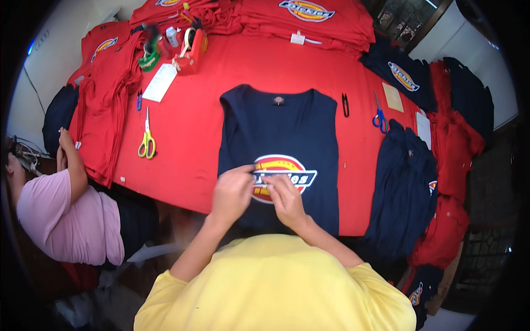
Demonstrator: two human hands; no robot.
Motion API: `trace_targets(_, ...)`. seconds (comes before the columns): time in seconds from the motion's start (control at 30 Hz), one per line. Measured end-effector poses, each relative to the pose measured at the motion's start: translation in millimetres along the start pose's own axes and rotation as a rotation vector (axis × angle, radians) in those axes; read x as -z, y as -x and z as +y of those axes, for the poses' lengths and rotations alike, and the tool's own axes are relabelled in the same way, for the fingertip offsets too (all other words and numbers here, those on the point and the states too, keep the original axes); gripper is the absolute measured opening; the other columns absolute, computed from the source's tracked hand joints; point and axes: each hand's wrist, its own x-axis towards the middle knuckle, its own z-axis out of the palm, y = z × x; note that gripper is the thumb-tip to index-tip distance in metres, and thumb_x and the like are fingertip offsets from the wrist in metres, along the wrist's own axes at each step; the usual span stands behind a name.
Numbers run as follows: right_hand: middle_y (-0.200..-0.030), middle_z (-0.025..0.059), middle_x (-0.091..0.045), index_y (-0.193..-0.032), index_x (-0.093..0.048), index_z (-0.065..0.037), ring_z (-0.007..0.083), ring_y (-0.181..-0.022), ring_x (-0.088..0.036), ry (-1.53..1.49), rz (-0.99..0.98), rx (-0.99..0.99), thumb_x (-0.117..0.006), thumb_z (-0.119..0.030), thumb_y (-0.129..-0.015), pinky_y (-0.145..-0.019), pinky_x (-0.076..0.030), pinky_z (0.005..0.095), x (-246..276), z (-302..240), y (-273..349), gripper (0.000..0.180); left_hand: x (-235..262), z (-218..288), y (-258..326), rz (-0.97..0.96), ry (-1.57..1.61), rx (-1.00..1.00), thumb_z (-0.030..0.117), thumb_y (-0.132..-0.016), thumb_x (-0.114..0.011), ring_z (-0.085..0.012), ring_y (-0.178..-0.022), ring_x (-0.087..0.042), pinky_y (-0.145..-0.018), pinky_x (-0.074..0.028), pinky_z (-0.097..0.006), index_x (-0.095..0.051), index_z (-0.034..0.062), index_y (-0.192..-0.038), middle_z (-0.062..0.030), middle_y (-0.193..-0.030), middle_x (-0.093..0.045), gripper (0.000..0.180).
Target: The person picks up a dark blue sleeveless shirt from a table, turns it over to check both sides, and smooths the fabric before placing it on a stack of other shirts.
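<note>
Head view, looking down over a person in a yellow shirt [276, 287] at a table covered in smooth red cloth [193, 143]. A folded navy blue T-shirt [279, 127] of soft knit cotton lies flat at the middle of the table near its front edge, a neat rectangle with the rounded neckline pointing away from the person. On its chest sits an oval emblem patch [279, 165] in red, yellow and white, crossed by a dark banner shape.

Both hands rest on that emblem. The left hand [232, 193] has its fingers curled and pinched together on the emblem's left edge. The right hand [287, 201] presses on the lower middle of the emblem with fingers bent and close together; whether it pinches anything cannot be told. The two hands nearly touch.

Yellow-handled scissors [147, 138] lie on the red cloth well to the left of the T-shirt. Blue-handled scissors [380, 117] lie to the right, with small black thread snips [345, 105] between them and the shirt. A white paper card [160, 83] sits at upper left. Soft stacks of red shirts [105, 94] drape over the left side and the far edge; a rumpled heap of navy shirts [406, 187] hangs at right. At far left, another person in a pink top [72, 220] handles red fabric.
</note>
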Motion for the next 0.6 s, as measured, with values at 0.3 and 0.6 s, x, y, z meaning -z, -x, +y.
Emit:
trace_targets(0.3,-0.1,0.0145,-0.063,-0.101,-0.065,0.003,0.0301,-0.092,-0.063,-0.066,-0.175,-0.234,-0.056,-0.005,-0.09,-0.081,-0.05,0.0355,-7,47,5,0.016,-11,-21,28,-0.164,-0.089,0.155,-0.007,-0.074,-0.056,-0.0309,-0.099,-0.057,-0.093,-0.043,-0.04,-0.066,0.0041,-0.1,-0.0084,-0.102,-0.067,0.03)
trace_targets(0.6,-0.098,0.0137,-0.061,-0.099,-0.065,0.001,0.0295,-0.088,-0.062,0.022,-0.188,-0.116,-0.059,-0.003,-0.087,-0.079,-0.049,0.0358,-8,49,6,0.014,11,-44,11,-0.476,-0.009,0.213,-0.001,-0.079,-0.059,-0.0296,-0.11,-0.054,-0.096,-0.04,-0.039,-0.061,0.0051,-0.112,-0.0096,-0.118,-0.057,0.033)
